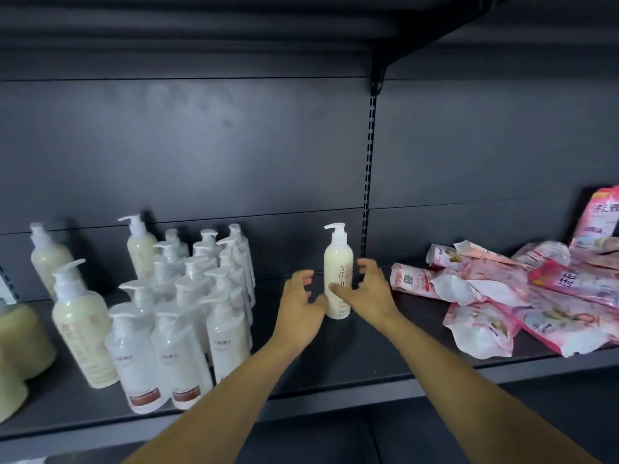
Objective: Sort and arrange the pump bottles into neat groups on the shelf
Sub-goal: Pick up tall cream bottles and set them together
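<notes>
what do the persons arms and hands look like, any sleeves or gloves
No sleeves: the left forearm and right forearm are bare to the frame's edge. The left hand and right hand wear no gloves; no rings, watch or bracelet show.

You've got both arms stretched forward, left forearm and right forearm converging. Left hand and right hand are side by side, palms facing inward. Fingers are spread and half-curled like claws, thumbs low and nearly meeting.
</notes>
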Tool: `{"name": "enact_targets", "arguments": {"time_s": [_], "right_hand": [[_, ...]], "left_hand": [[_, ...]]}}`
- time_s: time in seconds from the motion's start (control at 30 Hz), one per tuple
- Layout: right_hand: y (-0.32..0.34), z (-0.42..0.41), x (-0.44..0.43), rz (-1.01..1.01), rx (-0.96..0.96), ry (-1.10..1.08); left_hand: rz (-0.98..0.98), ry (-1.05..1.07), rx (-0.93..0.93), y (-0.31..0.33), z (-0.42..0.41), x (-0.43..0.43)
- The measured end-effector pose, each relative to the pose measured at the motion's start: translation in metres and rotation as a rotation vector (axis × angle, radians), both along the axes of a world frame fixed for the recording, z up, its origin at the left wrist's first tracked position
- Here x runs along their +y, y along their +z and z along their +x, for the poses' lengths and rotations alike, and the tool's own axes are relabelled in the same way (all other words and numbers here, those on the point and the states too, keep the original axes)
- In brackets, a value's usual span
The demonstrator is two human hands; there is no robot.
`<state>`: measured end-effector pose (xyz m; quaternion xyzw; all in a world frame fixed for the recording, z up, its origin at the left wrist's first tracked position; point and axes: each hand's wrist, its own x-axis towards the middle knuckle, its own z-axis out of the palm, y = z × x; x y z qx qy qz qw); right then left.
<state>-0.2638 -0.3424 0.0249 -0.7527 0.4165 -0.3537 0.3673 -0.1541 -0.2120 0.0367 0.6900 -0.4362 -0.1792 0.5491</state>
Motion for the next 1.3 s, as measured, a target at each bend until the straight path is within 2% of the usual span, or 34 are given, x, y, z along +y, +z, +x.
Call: {"name": "enact_targets", "arguments": {"time_s": [0.13,0.27,0.57,0.7,0.83,1.0,1.13,1.3], "right_hand": [[-0.013,0.009,-0.011,0.007,-0.033,0.060],[-0.017,0.010,-0.006,-0.034,-0.070,-0.001],[-0.019,-0.018,0.034,-0.090,0.005,0.047],[-0.016,-0.029,0.056,-0.081,0.011,0.078],[-0.021,-0.040,0.067,-0.064,0.034,0.091],[-0.024,-0.039,0.078,-0.059,0.029,0.111],[-0.026,-0.026,0.087,-0.070,-0.004,0.085],[-0.020,-0.019,0.103,-0.095,-0.176,0.010]], "left_hand": [[-0.063,-0.007,-0.027,-0.007,0.003,0.010],[-0.102,-0.019,-0.035,0.004,0.002,0.027],[-0.190,-0.010,0.028,0.018,-0.003,0.097],[-0.266,0.058,0.060,0.038,0.004,0.127],[-0.339,0.114,0.002,0.059,0.015,0.162],[-0.456,0.399,-0.176,0.072,0.057,0.232],[-0.359,0.685,-0.196,0.054,0.114,0.273],[-0.103,0.647,-0.147,0.019,0.170,0.281]]}}
